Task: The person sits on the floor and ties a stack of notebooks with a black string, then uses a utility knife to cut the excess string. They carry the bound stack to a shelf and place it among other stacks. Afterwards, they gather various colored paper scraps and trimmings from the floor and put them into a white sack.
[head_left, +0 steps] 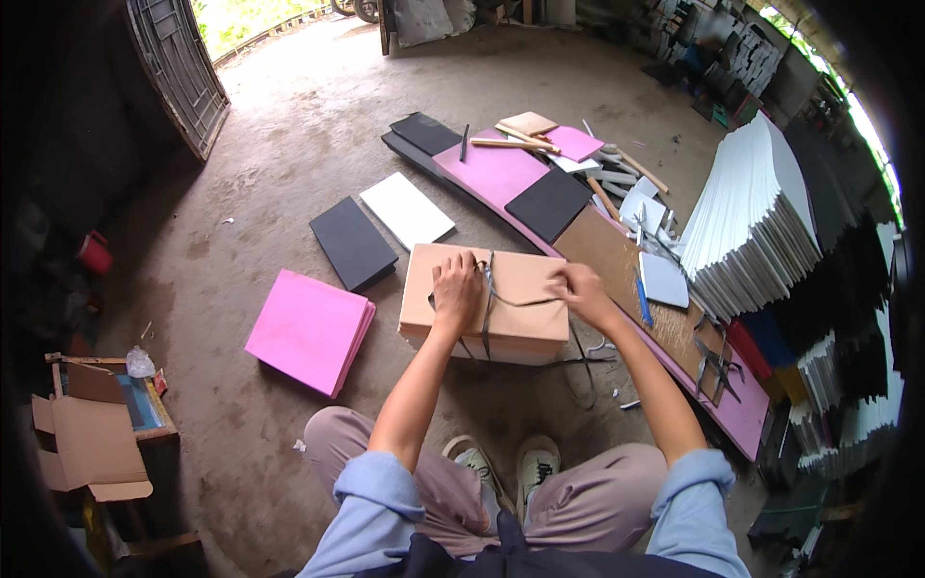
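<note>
In front of my feet stands a stack of tan sheets [434,258], with paler sheets at its bottom. A thin black strap [488,313] runs across its top and down its near side. My left hand [457,289] rests on the top, its fingers closed on the strap beside the crossing point. Closed in a pinch at the right edge of the stack, my right hand [581,291] holds a strap end that stretches over the top; it is slightly blurred. Another length of the strap trails onto the floor at the right.
Pink sheets [306,329], black sheets [353,241] and a white stack [407,211] lie on the left. To the right, a long board [617,275] carries offcuts, a blue cutter [643,302] and scissors. Tall white sheets [747,226] stand beyond. An open carton [92,438] sits far left.
</note>
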The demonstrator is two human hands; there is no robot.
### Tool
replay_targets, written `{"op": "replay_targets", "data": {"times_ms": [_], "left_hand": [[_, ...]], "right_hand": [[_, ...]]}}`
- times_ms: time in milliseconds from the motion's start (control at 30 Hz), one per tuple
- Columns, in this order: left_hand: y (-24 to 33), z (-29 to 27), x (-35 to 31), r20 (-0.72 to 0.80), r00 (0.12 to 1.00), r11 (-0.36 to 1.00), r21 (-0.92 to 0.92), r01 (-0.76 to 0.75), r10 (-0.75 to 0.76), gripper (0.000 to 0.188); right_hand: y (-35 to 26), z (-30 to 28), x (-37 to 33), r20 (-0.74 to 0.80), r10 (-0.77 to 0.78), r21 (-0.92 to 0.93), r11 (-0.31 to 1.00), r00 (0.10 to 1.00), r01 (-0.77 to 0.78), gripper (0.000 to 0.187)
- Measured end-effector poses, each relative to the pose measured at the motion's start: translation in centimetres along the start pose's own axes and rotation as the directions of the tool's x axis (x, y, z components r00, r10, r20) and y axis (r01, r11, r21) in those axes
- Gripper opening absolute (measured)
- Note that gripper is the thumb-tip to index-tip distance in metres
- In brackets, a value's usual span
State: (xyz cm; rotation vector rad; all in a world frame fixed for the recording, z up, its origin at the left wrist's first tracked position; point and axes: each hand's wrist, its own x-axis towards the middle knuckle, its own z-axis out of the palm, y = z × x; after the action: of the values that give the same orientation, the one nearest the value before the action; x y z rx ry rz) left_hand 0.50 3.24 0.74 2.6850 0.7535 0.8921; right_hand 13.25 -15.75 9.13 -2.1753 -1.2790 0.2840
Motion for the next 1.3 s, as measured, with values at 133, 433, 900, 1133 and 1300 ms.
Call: {"op": "replay_targets", "data": {"times_ms": [133,433,900,1133,1300], "left_hand": [[-0.1,0.5,0.4,-0.026,0.998,0.998,0.029,-0.058,0.059,0.022],[3.3,-0.7,1.0,0.232,0.97,0.962,-0.243,0.127,-0.07,0.032],[-1.9,-2.5,3.4,0.097,0.994,0.952,-0.293,0.082,-0.056,0.031],[-3.7,-3.1,1.6,0.201,0.979,0.966,-0.259,0.026,0.027,0.014],[-4.2,-2.6,1.7,0.249,0.964,0.88,-0.432,0.197,-0.094,0.014]], "right_hand": [[-2.9,5.6,1.8,0.227,-0.081,-0.364,0.917,0.971,0.161,0.044],[0.4,7.7,1.9,0.075,-0.123,-0.022,0.992,0.99,0.125,0.022],[-0.3,6.4,3.0,-0.021,-0.103,-0.201,0.975,0.994,0.097,0.027],[1.8,7.2,3.3,-0.079,-0.439,-0.179,0.889,0.895,0.42,0.018],[2.9,6.4,3.2,-0.007,-0.338,0.057,0.939,0.941,0.338,0.019]]}}
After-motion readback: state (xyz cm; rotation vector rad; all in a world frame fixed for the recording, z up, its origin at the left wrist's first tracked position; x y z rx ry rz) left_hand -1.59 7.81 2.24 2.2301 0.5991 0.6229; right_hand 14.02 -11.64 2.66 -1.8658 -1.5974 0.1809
